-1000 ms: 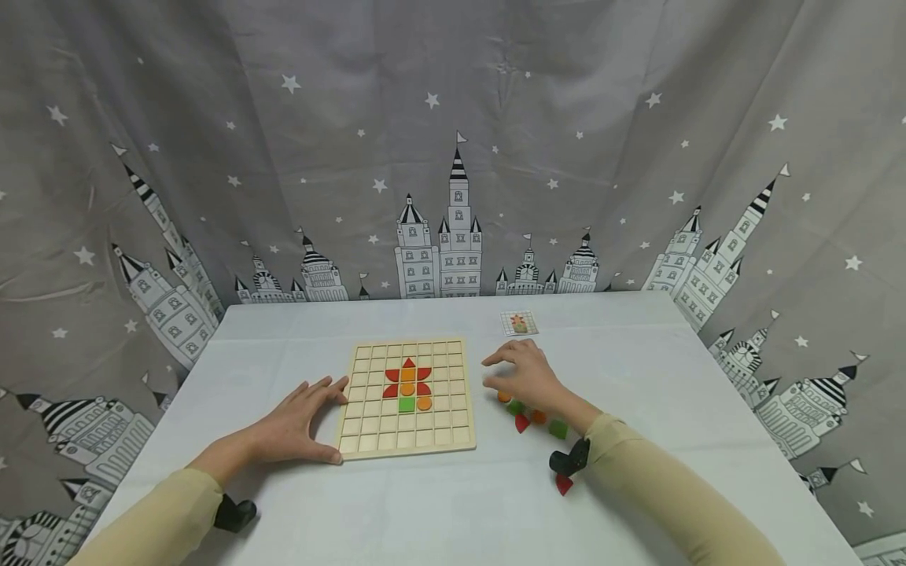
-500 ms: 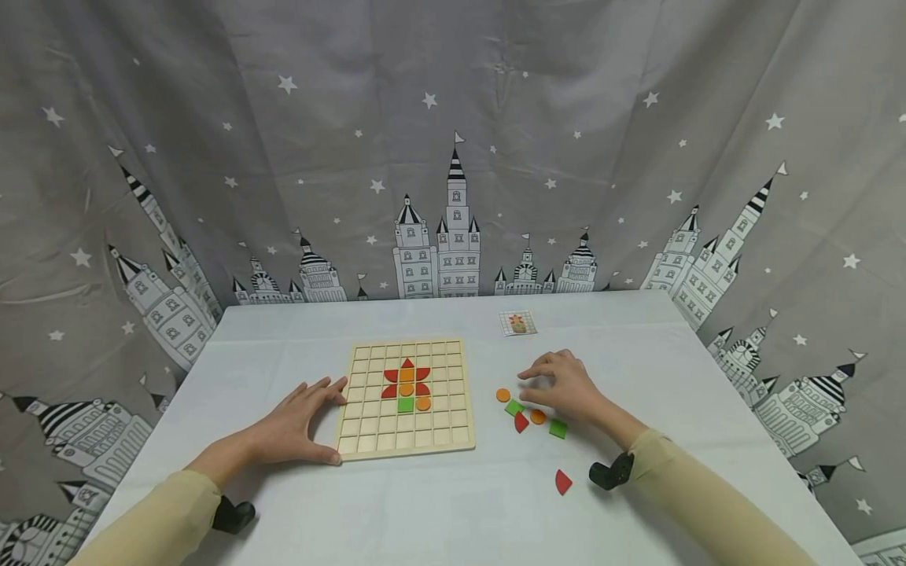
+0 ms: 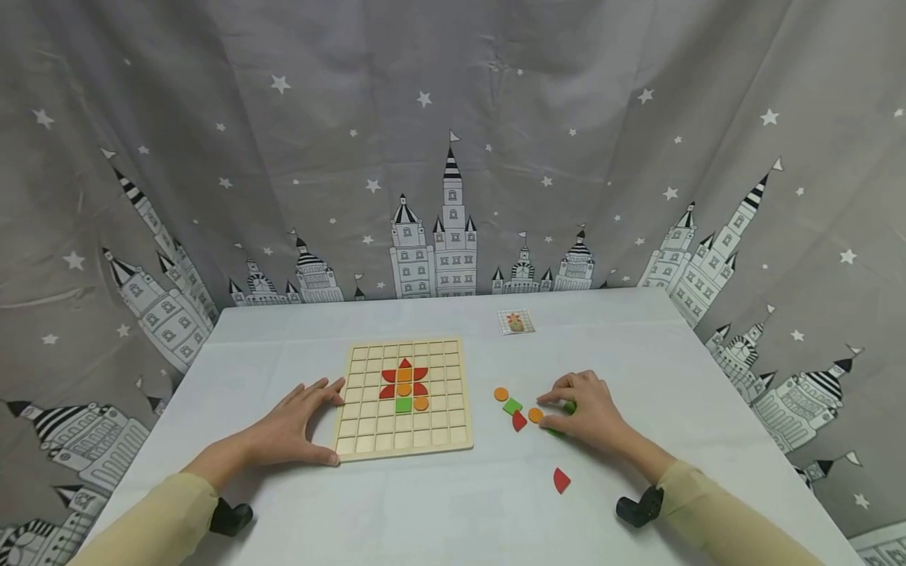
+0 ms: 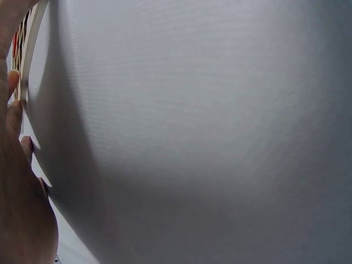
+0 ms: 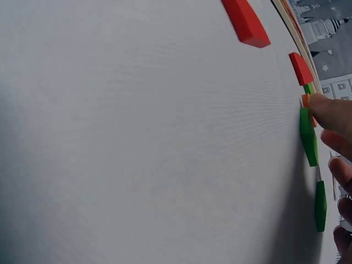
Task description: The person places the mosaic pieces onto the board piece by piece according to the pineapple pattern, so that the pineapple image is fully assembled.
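Note:
A wooden grid board (image 3: 403,436) lies on the white table (image 3: 439,503); red, orange and green pieces form a flower in it. My left hand (image 3: 300,424) lies flat against the board's left edge, thumb at the front corner; the left wrist view shows the left hand (image 4: 19,203) and the board edge (image 4: 28,55). My right hand (image 3: 580,410) rests over two flat green pieces (image 5: 308,136), fingertips (image 5: 330,110) touching them beside an orange disc (image 3: 535,414). It lifts nothing.
Loose pieces lie right of the board: an orange disc (image 3: 501,393), a green square (image 3: 513,406), a red piece (image 3: 519,422) and another red piece (image 3: 561,479) nearer me. A small pattern card (image 3: 515,321) sits at the back. A star-and-castle curtain surrounds the table.
My right hand has drawn back from near the board, moving right and toward me, and settled on the green pieces. The left hand and the board stayed put.

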Demonstrator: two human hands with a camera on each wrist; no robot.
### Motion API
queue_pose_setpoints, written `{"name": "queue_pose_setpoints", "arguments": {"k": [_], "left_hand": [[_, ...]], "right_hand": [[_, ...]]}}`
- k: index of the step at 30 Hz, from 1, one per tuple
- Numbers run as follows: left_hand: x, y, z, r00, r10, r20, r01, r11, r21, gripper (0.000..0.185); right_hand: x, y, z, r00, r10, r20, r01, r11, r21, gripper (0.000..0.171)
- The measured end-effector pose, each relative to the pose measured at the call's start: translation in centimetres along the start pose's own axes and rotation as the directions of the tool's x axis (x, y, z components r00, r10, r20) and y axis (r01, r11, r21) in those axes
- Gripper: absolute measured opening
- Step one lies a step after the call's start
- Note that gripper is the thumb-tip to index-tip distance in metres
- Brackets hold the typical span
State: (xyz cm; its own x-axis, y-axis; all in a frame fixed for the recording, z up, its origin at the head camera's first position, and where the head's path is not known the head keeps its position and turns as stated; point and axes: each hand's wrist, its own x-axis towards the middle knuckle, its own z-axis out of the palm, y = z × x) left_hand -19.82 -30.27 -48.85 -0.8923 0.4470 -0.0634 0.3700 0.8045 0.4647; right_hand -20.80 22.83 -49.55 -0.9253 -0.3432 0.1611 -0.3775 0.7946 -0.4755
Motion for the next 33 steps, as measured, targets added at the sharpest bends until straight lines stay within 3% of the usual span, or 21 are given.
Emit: {"name": "queue_pose_setpoints", "arguments": {"k": [20, 33], "left_hand": [[0.1, -0.4, 0.1, 1.000, 0.028, -0.010, -0.027, 1.000, 0.007, 0.093], [-0.1, -0.3, 0.1, 0.999, 0.036, -0.012, -0.036, 0.999, 0.005, 0.094]], "right_hand": [[-0.2, -0.6, 1.0, 0.998, 0.001, -0.064, 0.002, 0.999, 0.039, 0.022], [0.0, -0.7, 1.5, 0.994, -0.044, -0.097, 0.047, 0.998, 0.030, 0.018]]}}
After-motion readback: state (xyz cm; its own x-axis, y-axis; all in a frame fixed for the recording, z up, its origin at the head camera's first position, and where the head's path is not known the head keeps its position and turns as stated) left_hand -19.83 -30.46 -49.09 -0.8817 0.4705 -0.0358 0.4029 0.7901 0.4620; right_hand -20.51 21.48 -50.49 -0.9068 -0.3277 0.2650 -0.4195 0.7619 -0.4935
